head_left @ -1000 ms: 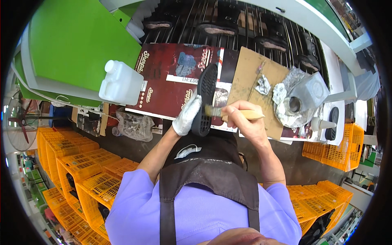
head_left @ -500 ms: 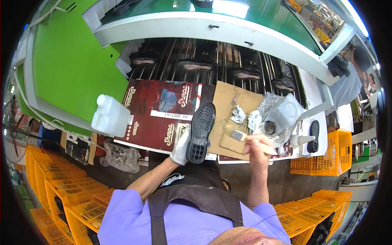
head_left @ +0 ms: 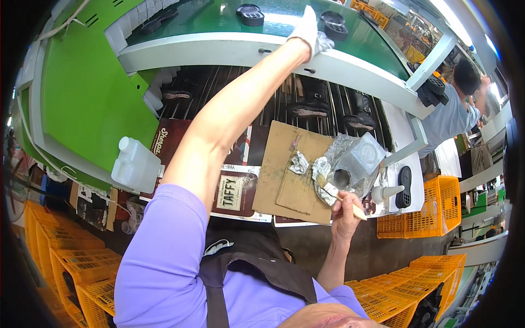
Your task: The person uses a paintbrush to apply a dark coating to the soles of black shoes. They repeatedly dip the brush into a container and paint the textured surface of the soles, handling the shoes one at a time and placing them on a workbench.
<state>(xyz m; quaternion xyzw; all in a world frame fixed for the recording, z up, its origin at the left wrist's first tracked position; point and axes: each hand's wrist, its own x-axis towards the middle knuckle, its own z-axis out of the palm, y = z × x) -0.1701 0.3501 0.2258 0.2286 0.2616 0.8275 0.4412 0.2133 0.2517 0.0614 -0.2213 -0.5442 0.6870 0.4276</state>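
Observation:
My left hand (head_left: 309, 30), in a white glove, reaches far forward over the edge of the green conveyor belt (head_left: 202, 25). Its fingers look stretched and spread. Just to its right lies a black shoe sole (head_left: 333, 25) on the belt; whether the glove touches it I cannot tell. Another black sole (head_left: 250, 15) sits farther left. My bare right hand (head_left: 345, 212) grips a flat brush (head_left: 333, 192) by its pale handle. The bristles are beside crumpled foil (head_left: 322, 169) and the dark round mouth of a translucent container (head_left: 365, 153), which is wrapped in plastic film.
Cardboard (head_left: 273, 180) covers the bench. A white jug (head_left: 136, 164) stands left; a white squeeze bottle (head_left: 385, 192) and another sole (head_left: 403, 187) lie right. Shoes sit on the roller rack (head_left: 262, 104) below the belt. Orange crates (head_left: 421, 213) flank me. Another person (head_left: 456, 109) works at right.
My left hand has gone from holding a sole over the bench to reaching across the belt, with no sole in its fingers. The brush has moved right and down, toward the foil and container.

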